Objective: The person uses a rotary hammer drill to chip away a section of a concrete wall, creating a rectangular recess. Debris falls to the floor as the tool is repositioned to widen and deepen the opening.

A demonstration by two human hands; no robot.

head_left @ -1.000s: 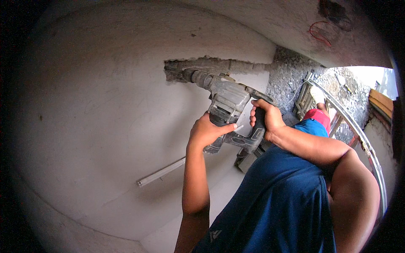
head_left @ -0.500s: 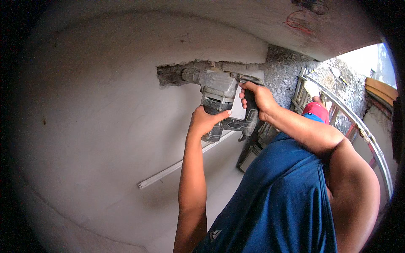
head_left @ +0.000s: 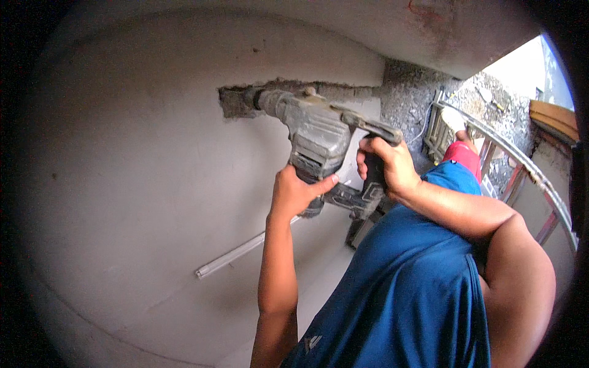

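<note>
A dusty grey-black rotary hammer drill (head_left: 319, 132) is held in both my hands, its front end at the left part of a rough groove (head_left: 236, 105) cut into the pale wall (head_left: 147, 153). My left hand (head_left: 300, 191) supports the motor housing from below, thumb laid across it. Around the rear handle is wrapped my right hand (head_left: 392, 164), fingers curled. The drill slants, its nose up and left, its handle lower right. Any bit at the nose is hidden or too dark to make out.
A white tube-shaped fitting (head_left: 230, 256) is fixed on the wall below the drill. To the right a metal ladder or scaffold rail (head_left: 512, 158) curves past my legs. Rubble (head_left: 485, 98) lies on the ground beyond. An orange-brown board (head_left: 555, 121) stands at the far right.
The drill's rear has swung down and to the right, away from the groove, with my right hand on it. Its nose has shifted slightly left. Both hands keep their hold.
</note>
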